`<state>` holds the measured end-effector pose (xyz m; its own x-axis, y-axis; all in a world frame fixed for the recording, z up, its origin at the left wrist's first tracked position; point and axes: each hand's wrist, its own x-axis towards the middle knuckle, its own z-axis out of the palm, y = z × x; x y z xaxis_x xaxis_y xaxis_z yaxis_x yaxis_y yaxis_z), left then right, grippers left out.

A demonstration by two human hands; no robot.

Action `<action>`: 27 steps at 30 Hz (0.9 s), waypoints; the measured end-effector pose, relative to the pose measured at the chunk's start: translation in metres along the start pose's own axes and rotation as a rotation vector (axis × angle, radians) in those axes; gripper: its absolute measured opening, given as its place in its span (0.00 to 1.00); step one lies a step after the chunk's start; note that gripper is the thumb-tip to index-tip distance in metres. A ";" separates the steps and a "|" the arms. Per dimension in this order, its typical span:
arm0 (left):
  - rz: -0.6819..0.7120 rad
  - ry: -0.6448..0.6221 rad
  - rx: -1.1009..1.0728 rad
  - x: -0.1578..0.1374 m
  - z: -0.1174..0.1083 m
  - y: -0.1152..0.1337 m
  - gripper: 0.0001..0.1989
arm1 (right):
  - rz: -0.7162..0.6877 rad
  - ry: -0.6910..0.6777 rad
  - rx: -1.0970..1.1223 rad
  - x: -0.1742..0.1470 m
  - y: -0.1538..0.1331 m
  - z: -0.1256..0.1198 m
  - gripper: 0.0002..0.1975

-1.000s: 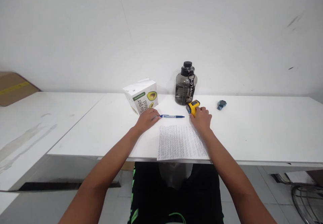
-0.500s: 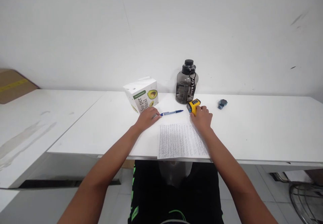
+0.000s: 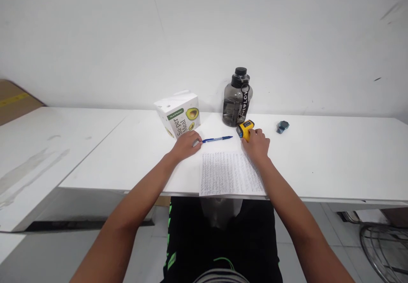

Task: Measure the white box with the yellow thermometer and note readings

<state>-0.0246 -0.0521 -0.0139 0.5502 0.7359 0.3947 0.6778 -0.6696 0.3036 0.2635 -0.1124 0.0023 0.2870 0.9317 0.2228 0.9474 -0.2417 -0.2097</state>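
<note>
My left hand (image 3: 187,145) rests on the table with its fingertips closed on one end of a blue-and-white pen (image 3: 218,139). The pen points right, its dark blue end away from the hand. Just behind that hand stands a white carton (image 3: 180,115) with avocado pictures. My right hand (image 3: 257,144) is wrapped round a yellow-and-black handheld device (image 3: 245,129) with a small panel on top; its lower part is hidden by the fingers. Between my forearms lies a sheet of paper (image 3: 229,174) covered in dense writing, reaching the table's front edge.
A large grey translucent bottle (image 3: 235,102) with a black cap and strap stands near the wall, behind the device. A small dark bluish object, perhaps a watch (image 3: 282,126), lies to the right. A cardboard box (image 3: 19,102) is at the far left of the white table (image 3: 334,155).
The view has tilted slightly, so the table things sit a little higher in the picture. Both hands keep their places on the pen and the device.
</note>
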 end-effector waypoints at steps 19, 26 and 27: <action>-0.110 0.004 -0.072 0.000 -0.001 0.001 0.09 | 0.040 -0.038 0.012 0.001 -0.001 0.001 0.24; -0.076 -0.003 -0.025 0.000 0.001 -0.001 0.10 | 0.092 -0.093 -0.026 0.002 -0.002 0.000 0.25; -0.056 -0.005 0.000 0.000 0.002 -0.001 0.10 | 0.100 -0.101 -0.033 0.002 -0.002 -0.001 0.25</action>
<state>-0.0242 -0.0509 -0.0157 0.5142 0.7727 0.3723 0.7076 -0.6275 0.3250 0.2625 -0.1100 0.0038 0.3658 0.9247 0.1055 0.9195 -0.3416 -0.1945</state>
